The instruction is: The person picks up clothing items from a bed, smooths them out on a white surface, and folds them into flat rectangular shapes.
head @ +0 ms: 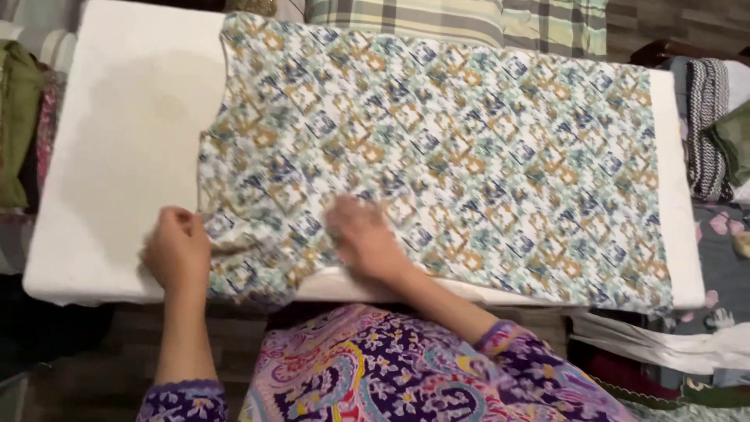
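Purple paisley sleeves [508, 352] nearest. Left hand [176, 250], fingers curled, pinches the patterned cotton garment [469, 156] hem at 7 o'clock. Right hand [363, 238] presses flat on it, fingers blurred; white padded board [125, 141] beneath.

A white padded surface [117, 141] fills most of the space, its cover faintly shadowed and creased at the left. Beyond its far edge lies a plaid cloth [437, 17] in green and cream. To the left sits a heap of green and pink fabric [23, 125]. On the right, a stack of folded clothes [715, 133] includes a black-and-white knit. Dark wooden floor [101, 344] shows below. The light is warm and dim.
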